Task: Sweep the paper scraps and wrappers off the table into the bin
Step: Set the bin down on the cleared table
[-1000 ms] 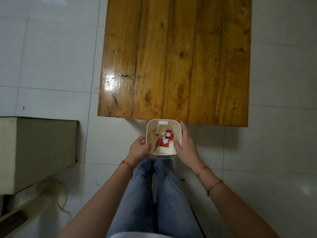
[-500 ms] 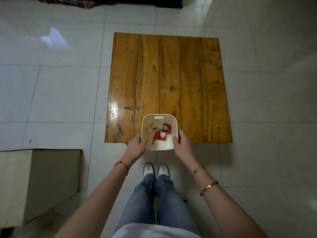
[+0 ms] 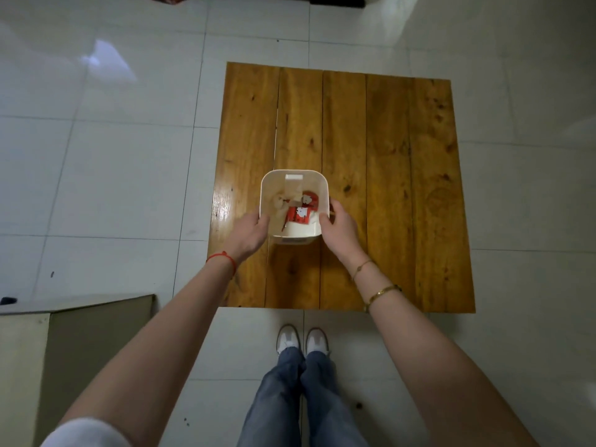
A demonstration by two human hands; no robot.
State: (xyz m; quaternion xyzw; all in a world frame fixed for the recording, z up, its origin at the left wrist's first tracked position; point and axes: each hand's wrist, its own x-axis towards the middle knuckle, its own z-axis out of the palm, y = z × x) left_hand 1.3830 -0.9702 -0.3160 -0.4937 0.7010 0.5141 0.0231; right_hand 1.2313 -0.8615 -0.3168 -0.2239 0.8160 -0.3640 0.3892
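Note:
A small white bin is held over the wooden table, above its near-left part. Inside lie red wrappers and crumpled paper scraps. My left hand grips the bin's left wall. My right hand grips its right wall. The table's plank top shows no scraps on it.
White floor tiles surround the low table. A beige box-like unit stands at the lower left. My legs and white shoes are just in front of the table's near edge.
The bin went from floor level at the table's near edge up and forward over the tabletop, both hands still on it. The camera rose, showing the whole table.

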